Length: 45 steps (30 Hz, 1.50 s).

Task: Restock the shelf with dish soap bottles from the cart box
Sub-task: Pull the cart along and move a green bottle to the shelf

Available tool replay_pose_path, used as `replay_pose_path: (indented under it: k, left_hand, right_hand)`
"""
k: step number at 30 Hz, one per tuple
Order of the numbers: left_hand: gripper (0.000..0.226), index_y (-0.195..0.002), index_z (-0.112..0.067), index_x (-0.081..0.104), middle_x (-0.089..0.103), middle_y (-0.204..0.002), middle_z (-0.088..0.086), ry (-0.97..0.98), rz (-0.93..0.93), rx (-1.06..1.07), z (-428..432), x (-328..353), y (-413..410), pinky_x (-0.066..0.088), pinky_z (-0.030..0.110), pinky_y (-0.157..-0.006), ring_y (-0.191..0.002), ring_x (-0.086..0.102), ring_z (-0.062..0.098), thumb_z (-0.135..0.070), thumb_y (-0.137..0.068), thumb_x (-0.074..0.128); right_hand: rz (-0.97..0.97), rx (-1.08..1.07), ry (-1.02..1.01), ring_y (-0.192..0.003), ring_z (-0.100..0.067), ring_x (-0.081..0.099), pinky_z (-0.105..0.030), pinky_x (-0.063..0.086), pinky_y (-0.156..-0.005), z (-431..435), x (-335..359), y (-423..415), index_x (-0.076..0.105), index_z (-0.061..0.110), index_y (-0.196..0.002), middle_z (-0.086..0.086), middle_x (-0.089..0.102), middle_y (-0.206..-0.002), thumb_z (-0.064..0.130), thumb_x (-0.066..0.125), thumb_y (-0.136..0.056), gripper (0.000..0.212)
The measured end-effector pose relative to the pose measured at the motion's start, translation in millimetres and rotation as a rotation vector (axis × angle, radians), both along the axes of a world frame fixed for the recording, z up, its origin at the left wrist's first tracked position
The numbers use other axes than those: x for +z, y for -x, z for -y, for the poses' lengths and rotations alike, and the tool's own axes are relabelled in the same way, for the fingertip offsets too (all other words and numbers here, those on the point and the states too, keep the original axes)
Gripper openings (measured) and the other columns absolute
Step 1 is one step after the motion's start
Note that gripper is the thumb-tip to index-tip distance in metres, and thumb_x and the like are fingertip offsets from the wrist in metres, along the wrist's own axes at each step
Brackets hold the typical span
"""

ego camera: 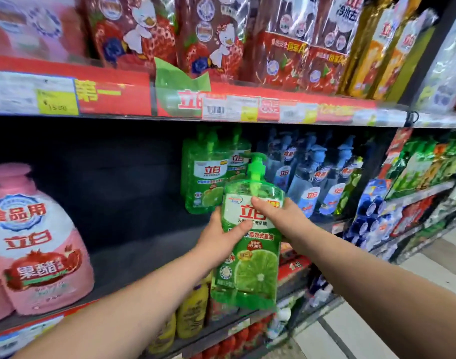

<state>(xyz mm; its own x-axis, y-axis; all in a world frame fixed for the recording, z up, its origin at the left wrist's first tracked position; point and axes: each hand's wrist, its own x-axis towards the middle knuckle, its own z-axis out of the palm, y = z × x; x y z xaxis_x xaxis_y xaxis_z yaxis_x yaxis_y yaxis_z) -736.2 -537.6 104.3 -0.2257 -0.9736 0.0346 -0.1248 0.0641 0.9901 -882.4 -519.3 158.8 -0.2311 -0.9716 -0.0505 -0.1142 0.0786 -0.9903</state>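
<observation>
**Green bottle held up at the shelf in both grips**

Holding one green dish soap bottle (250, 257) in the air with both grips, in front of the dark shelf (133, 255) and not resting on it. Clasping the bottle's left side at mid-label with the left grip (220, 238), thumb laid across the front, fingers hidden behind. Clasping the right shoulder a little higher with the right grip (280, 216), thumb pressed on the top of the label, fingers out of sight behind. Close to upright, with the green pump top leaning slightly right, the spout pointing left and the lime picture on the label facing the camera.

Just behind it on the shelf, standing upright: a small group of matching green bottles (206, 177), partly covered by the held one. Just beside those on the right, a row of clear blue pump bottles (312, 177); cannot tell whether touching. Well apart to the left on the same shelf, at its front edge, a large pink bottle (37, 242). Overhead, a red price rail (118, 99) with tags, and above that red refill pouches (208, 40) printed with a cartoon duck. One level down, yellow bottles (193, 309). At lower right, a pale floor (377, 320).
</observation>
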Motion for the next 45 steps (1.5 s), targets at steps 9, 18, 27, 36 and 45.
replay_pose_path:
  k: [9,18,27,36,45]
  left_hand:
    - [0.047,-0.114,-0.027,0.04,0.062,-0.11,-0.003,0.027,0.044,0.175,68,16,63,0.049,0.036,-0.093,-0.101,0.061,0.017,-0.032,-0.079,0.071]
    - [0.062,-0.132,-0.019,0.04,0.064,-0.119,0.006,0.018,0.156,0.348,113,-3,95,0.049,0.029,-0.089,-0.101,0.062,0.019,-0.025,-0.079,0.072]
    - [0.062,-0.131,-0.011,0.044,0.053,-0.127,0.012,0.088,0.402,0.618,150,-10,51,0.043,0.027,-0.093,-0.116,0.053,0.029,-0.012,-0.075,0.07]
    - [0.075,-0.12,-0.005,0.042,0.055,-0.12,0.016,0.045,0.289,0.624,193,-1,8,0.051,0.05,-0.087,-0.111,0.056,0.031,-0.028,-0.063,0.085]
    - [0.066,-0.116,-0.012,0.037,0.057,-0.12,0.007,0.069,0.285,0.583,202,-14,1,0.041,0.028,-0.084,-0.107,0.055,0.023,-0.029,-0.07,0.081]
  right_hand:
    - [-0.095,0.201,0.1,-0.078,-0.017,0.069,-0.03,0.057,-0.071,100,7,72,0.063,0.017,-0.09,-0.008,0.073,-0.095,0.018,0.077,-0.076,0.02]
    - [-0.142,0.274,0.038,-0.049,0.012,0.058,-0.004,0.041,-0.042,164,-21,106,0.059,0.004,-0.116,0.012,0.062,-0.078,0.016,0.081,-0.071,0.052]
    - [-0.262,0.276,0.171,-0.1,-0.013,0.056,-0.015,0.047,-0.074,202,-33,108,0.035,0.018,-0.136,0.0,0.059,-0.117,0.019,0.077,-0.076,0.073]
    - [-0.448,0.168,0.169,-0.115,-0.021,0.054,-0.016,0.035,-0.084,216,-63,101,0.035,0.006,-0.129,-0.008,0.058,-0.126,0.014,0.087,-0.063,0.085]
    - [-0.392,0.203,0.138,-0.106,-0.016,0.057,-0.025,0.043,-0.088,251,-58,102,0.042,0.002,-0.127,-0.007,0.062,-0.118,0.008,0.083,-0.066,0.074]
